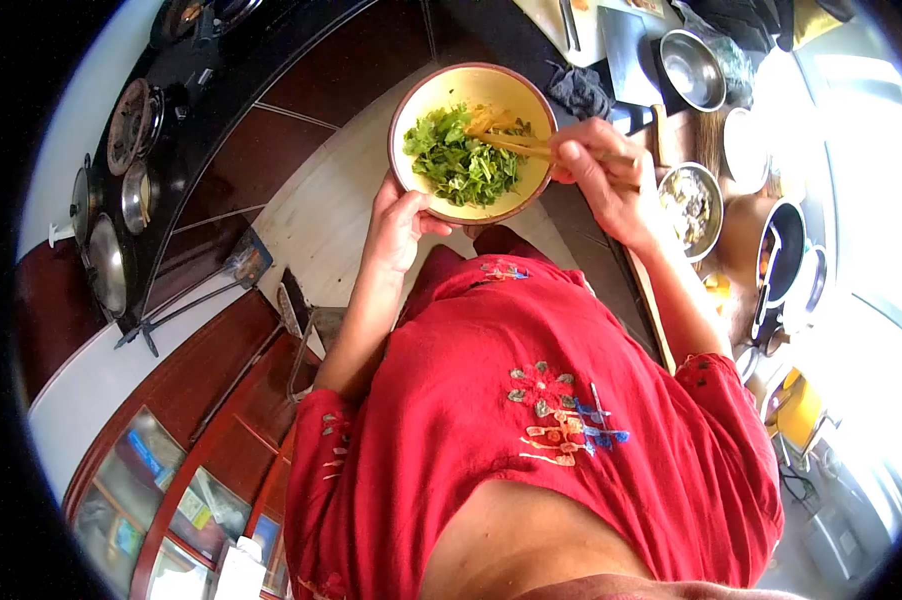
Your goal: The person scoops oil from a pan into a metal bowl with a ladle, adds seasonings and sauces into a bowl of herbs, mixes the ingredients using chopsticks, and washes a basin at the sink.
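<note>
My left hand (399, 222) grips the near left rim of a yellow bowl (481, 82) with a brown edge, holding it up in front of my body. Inside lie chopped green leaves (461, 170), with an orange-yellow mass (489, 118) by the far right side, too small to name. Closed around a pair of chopsticks (523, 145), my right hand (609, 185) is at the bowl's right side. Their tips reach down into the orange-yellow mass and the leaves.
On the right counter are a metal bowl with pale chopped food (687, 205), a black pan (786, 245), an empty steel bowl (692, 70), a cleaver (627, 60) and a dark cloth (579, 92). A stove with a burner (131, 125) and lidded pots stands left.
</note>
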Action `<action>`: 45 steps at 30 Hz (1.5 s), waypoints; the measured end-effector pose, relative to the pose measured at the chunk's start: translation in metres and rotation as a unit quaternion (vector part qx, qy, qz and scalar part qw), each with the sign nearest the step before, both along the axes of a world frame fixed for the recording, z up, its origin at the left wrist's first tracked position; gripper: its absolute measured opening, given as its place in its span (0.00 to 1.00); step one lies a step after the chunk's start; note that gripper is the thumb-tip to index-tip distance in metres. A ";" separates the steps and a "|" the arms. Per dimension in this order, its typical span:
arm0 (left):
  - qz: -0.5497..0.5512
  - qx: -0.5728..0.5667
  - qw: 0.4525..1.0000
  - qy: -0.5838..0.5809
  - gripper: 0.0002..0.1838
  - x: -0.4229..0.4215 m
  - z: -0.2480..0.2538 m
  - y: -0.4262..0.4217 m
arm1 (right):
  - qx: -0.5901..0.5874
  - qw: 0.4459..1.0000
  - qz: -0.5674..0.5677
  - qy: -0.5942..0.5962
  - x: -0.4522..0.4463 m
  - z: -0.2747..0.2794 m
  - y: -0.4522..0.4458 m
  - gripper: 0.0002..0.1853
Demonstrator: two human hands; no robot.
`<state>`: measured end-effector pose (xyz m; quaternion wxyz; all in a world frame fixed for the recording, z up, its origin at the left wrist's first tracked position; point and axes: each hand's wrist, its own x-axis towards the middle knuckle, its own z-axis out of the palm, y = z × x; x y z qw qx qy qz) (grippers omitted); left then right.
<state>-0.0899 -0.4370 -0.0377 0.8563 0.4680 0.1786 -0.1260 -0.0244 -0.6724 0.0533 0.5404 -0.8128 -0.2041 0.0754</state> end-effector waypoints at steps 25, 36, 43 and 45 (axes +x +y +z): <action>-0.220 -0.014 0.975 0.017 0.25 0.184 -0.014 0.012 | -0.050 0.959 -0.278 0.006 0.058 0.029 0.004 0.06; -0.258 -0.014 0.965 0.036 0.25 0.247 -0.025 0.060 | 0.049 0.924 -0.371 0.073 0.099 0.016 0.066 0.08; -0.267 0.008 0.964 0.023 0.26 0.265 -0.017 0.064 | 0.050 0.926 -0.360 0.101 0.115 0.001 0.081 0.11; -0.264 0.005 0.964 0.032 0.25 0.269 -0.019 0.062 | 0.033 0.920 -0.377 0.102 0.117 0.009 0.075 0.11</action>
